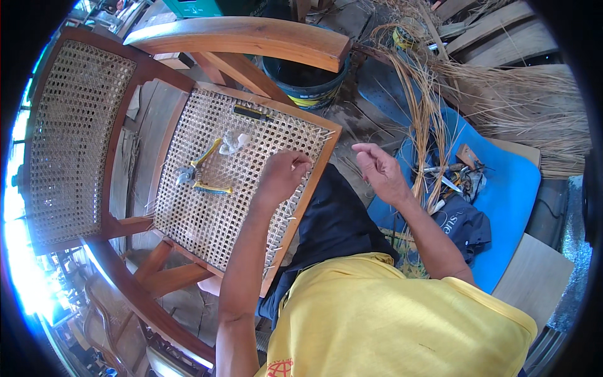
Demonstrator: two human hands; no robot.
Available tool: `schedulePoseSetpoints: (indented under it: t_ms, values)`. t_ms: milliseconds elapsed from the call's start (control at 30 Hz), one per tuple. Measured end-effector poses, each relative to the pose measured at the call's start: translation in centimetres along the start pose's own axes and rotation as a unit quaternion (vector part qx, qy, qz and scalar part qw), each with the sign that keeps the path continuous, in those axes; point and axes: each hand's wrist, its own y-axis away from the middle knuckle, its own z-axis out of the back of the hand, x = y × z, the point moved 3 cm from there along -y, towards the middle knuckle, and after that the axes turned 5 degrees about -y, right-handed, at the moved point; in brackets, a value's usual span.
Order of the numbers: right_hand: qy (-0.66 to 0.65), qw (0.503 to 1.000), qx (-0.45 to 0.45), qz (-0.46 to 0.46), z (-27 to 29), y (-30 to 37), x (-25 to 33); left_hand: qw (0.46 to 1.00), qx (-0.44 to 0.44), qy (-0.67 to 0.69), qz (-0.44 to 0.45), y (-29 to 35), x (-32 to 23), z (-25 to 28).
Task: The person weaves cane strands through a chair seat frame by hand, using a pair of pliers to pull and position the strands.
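My left hand (284,178) rests over the woven cane seat (220,157) of a wooden chair, close to its near right edge. Its fingers are curled and pinched at the row of holes along the wooden frame; whatever thin thing they grip cannot be made out. My right hand (382,174) hovers beyond that edge, above my dark-clothed leg, its fingers loosely bent and apart, with nothing visible in them. On the seat lie yellow-handled pliers (187,174), spread apart, a crumpled whitish lump (233,143) and a dark-and-yellow tool (252,113). Short loose cane ends stick up along the frame.
The cane backrest (78,138) rises at left, and a wooden armrest (245,39) crosses the far side. Behind it stands a dark bucket (308,78). At right, a blue plastic chair (502,195) bears cane strands (433,119), assorted tools and dark cloth (461,229).
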Motion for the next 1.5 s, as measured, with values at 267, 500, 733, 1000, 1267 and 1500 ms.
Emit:
schedulePoseSetpoints:
  t_ms: [267, 500, 733, 1000, 1267, 1500]
  values:
    - [0.282, 0.916, 0.116, 0.260, -10.8, -9.1, 5.6, 0.997, -0.072, 0.025, -0.033, 0.8, 0.8, -1.1]
    - [0.474, 0.844, 0.143, 0.204, -19.8, -16.5, 5.0, 0.994, -0.101, 0.010, -0.038, 1.4, 1.0, -1.5]
    - [0.424, 0.820, 0.077, 0.377, -18.5, -13.0, 11.4, 0.997, -0.054, 0.029, -0.052, 0.3, 1.4, -0.9]
    - [0.229, 0.934, -0.036, 0.270, -6.3, -3.6, 11.8, 0.995, -0.003, 0.100, 0.007, -0.2, 2.3, -0.3]
    - [0.196, 0.975, -0.012, 0.105, -2.7, -2.8, 7.3, 0.998, 0.016, 0.061, 0.024, -0.2, 1.5, -0.3]
    - [0.220, 0.970, -0.004, 0.102, -3.3, -4.0, 6.9, 0.999, -0.031, 0.018, -0.005, 0.0, 1.2, -0.5]
